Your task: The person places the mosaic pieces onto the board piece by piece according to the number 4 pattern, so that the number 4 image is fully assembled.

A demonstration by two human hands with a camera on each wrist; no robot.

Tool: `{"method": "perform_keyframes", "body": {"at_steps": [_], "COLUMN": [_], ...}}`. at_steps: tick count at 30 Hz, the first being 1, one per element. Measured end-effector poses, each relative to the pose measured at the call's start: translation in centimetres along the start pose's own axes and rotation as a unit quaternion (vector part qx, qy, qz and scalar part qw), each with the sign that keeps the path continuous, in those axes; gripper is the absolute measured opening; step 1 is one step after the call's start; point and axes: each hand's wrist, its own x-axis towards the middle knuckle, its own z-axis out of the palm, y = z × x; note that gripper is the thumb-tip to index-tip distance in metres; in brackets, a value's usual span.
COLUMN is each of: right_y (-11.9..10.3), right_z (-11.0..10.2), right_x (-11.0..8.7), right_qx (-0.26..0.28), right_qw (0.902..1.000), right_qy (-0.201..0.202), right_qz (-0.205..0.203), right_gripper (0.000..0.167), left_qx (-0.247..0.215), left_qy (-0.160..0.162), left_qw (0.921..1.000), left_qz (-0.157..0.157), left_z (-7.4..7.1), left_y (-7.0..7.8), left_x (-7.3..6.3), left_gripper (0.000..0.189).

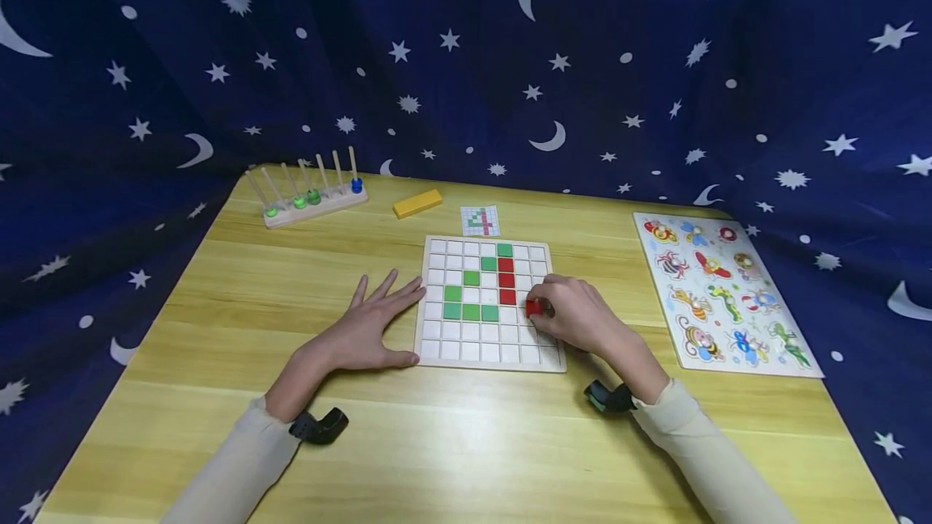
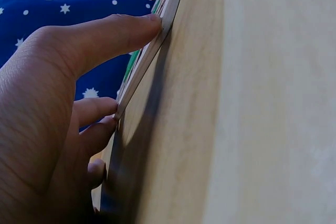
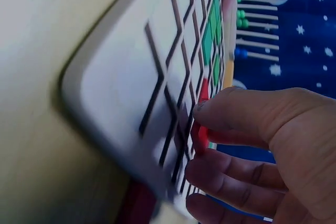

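Note:
A wooden grid board [image 1: 491, 366] with white squares lies on the table. Several green tiles [image 1: 452, 311] form a diagonal and a row in it, beside a column of three red tiles [image 1: 506, 281]. My left hand [image 1: 364, 331] is spread at the board's left side, with thumb and fingertips touching its edge; the left wrist view shows the thumb [image 2: 118, 38] against that edge. Over the board's right part, my right hand [image 1: 578, 315] pinches a red square tile [image 3: 200, 139] between thumb and fingers. Whether this tile touches the board I cannot tell.
A small card [image 1: 480, 221] with a green-and-red 4 lies behind the board, near a yellow block [image 1: 417, 204]. At the back left stands a peg rack [image 1: 316, 211] with green and blue beads. An insect puzzle board [image 1: 728, 297] lies to the right.

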Motion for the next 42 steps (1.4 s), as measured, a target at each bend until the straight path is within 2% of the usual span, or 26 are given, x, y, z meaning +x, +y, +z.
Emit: {"method": "perform_keyframes", "body": {"at_steps": [10, 19, 24, 28, 34, 42], "right_y": [-1.8, -2.7, -2.9, -2.5, -0.8, 1.9], "right_z": [1.1, 1.1, 1.3, 1.1, 0.1, -1.4], "right_x": [0.9, 1.5, 1.7, 1.3, -0.4, -3.1], "right_qx": [0.008, 0.014, 0.005, 0.022, 0.027, 0.011], "right_qw": [0.9995, 0.9990, 0.9989, 0.9991, 0.9995, 0.9986], "right_qy": [-0.009, -0.027, -0.029, -0.017, 0.018, 0.020], "right_qz": [-0.030, -0.031, -0.035, -0.031, -0.004, 0.047], "right_gripper": [0.016, 0.007, 0.015, 0.005, 0.014, 0.019], "left_qx": [0.002, 0.005, 0.006, 0.003, 0.002, 0.001], "left_qy": [-0.004, -0.005, -0.006, -0.004, -0.003, -0.003], "left_qw": [1.0000, 1.0000, 1.0000, 1.0000, 1.0000, 1.0000], "left_qz": [0.002, 0.000, -0.003, -0.004, 0.001, -0.004], "left_z": [0.0, -0.1, 0.1, 0.2, 0.3, 0.1], "left_y": [0.1, 0.1, 0.1, 0.1, 0.1, -0.1], "left_x": [0.2, 0.1, 0.1, 0.1, 0.2, 0.1], "left_gripper": [0.102, 0.102, 0.103, 0.103, 0.102, 0.103]}}
